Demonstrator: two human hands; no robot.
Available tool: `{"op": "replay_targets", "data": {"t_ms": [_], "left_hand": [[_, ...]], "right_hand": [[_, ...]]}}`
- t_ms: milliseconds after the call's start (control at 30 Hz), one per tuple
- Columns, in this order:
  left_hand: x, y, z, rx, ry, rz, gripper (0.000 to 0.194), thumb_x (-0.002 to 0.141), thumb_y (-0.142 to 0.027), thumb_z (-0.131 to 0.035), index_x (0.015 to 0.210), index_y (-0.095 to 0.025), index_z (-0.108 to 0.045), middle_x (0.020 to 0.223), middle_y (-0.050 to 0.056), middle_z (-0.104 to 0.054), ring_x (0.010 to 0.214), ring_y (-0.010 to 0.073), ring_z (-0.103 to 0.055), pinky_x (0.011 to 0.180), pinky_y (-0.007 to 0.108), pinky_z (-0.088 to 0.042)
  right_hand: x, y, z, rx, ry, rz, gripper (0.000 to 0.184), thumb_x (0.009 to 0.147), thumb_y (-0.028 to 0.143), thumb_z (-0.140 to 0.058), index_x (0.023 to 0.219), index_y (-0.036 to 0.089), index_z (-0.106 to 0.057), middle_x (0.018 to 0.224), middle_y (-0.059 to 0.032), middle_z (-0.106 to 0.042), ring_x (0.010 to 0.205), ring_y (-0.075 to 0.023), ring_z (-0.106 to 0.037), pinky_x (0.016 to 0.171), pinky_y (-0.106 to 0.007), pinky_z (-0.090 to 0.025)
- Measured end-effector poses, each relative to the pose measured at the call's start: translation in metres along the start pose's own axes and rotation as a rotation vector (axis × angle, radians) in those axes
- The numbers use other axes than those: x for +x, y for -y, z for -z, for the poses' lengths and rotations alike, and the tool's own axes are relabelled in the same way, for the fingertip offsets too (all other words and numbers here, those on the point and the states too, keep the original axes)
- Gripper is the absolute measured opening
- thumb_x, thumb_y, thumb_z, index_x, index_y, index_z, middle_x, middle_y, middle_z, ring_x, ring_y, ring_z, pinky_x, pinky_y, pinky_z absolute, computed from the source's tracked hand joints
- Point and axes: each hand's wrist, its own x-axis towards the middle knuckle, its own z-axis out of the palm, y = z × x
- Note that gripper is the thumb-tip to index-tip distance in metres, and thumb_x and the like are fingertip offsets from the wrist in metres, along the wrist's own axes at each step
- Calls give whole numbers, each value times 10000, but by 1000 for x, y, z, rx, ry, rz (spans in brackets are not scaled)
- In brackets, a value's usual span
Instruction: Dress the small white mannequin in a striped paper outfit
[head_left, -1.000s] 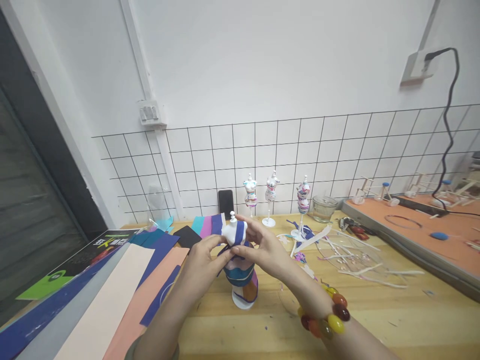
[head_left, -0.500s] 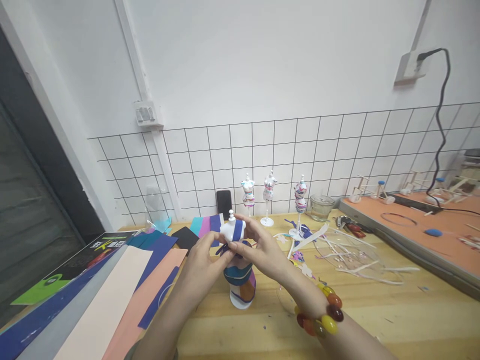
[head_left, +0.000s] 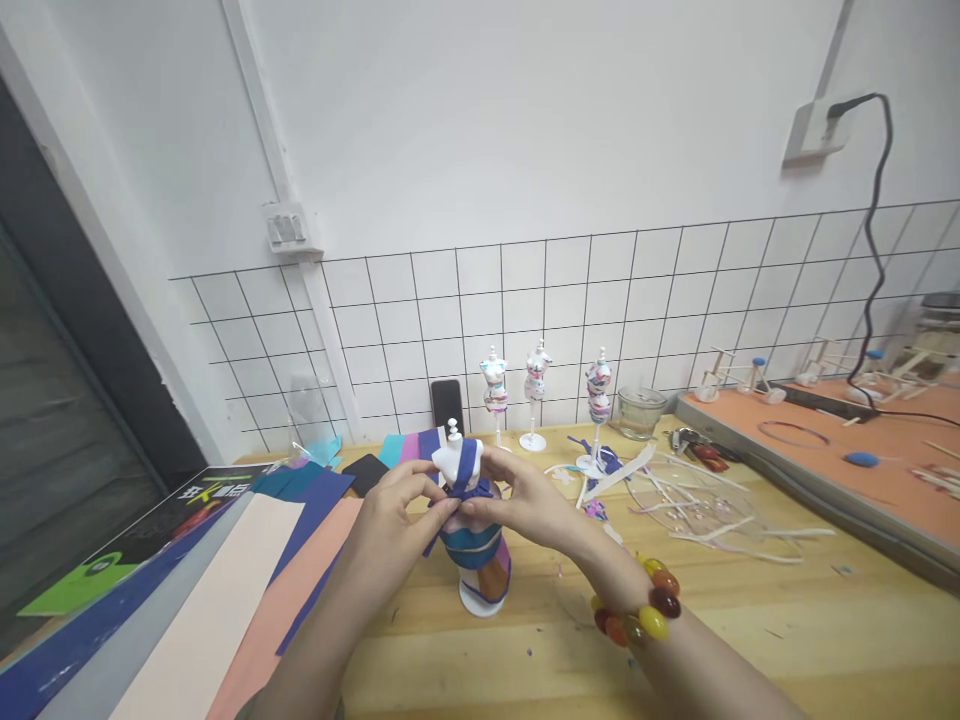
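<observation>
A small white dress-form mannequin (head_left: 448, 462) stands on its round base (head_left: 481, 604), leaning slightly left between my hands. Strips of teal, blue, pink and brown make up its skirt (head_left: 472, 546). Over its shoulder runs a dark blue strip (head_left: 466, 468), gathered at the waist. My left hand (head_left: 405, 515) pinches the lower part of that strip between thumb and finger, and a loose end hangs beneath. Wrapped round the torso from the right, my right hand (head_left: 529, 503) has its thumb on the front at the waist; its fingertips are hidden behind.
Coloured sheets (head_left: 217, 590) lie at the left. Behind stand a phone (head_left: 447, 407) and three decorated mannequins (head_left: 535, 385). To the right are a glass bowl (head_left: 640, 412), cut strips (head_left: 697, 500), red-handled pliers (head_left: 707, 455) and an orange board (head_left: 810, 440) with small models.
The mannequin has tilted a little to the left. My left fingers have drawn the blue strip down across the front, and both hands have shifted slightly.
</observation>
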Motion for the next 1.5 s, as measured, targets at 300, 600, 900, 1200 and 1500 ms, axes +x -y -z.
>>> {"op": "replay_targets", "data": {"t_ms": [300,600,900,1200,1500], "left_hand": [[-4,-9,-2,-85,56,81,227,820,-347,-581,641,-206,-581,767,4,-571,723,165,-552,632,277,-432],[-6,-19,7,-491,184,199,228,775,-347,-671,644,-186,-578,680,-16,-599,670,124,-564,624,233,-450],[-18,-32,16,-699,84,161,202,777,-367,-679,679,-194,-640,843,56,-724,823,203,-648,741,298,-526],[-35,-46,29,-798,-17,171,232,769,-368,-697,623,-197,-638,995,51,-735,996,233,-657,832,280,-534],[-42,-48,37,-835,-455,10,130,822,-259,-654,704,-210,-635,1215,30,-646,1212,240,-532,887,264,-540]], "right_hand": [[3,-7,-5,-142,-104,51,354,700,84,-639,1023,229,-655,967,-20,-708,906,-210,-636,808,-349,-506],[4,-4,-11,-181,-148,68,329,710,91,-630,1005,233,-654,957,-11,-705,907,-211,-625,793,-331,-487],[-4,9,-25,-328,-112,127,442,729,102,-628,1142,247,-563,969,-14,-653,865,-182,-601,724,-294,-480],[-15,25,-38,-484,43,111,524,782,162,-626,1272,259,-468,1075,-45,-629,929,-208,-593,798,-345,-474],[-19,32,-38,-546,130,101,326,833,232,-623,1153,239,-560,1097,-47,-640,931,-205,-590,784,-313,-459]]}}
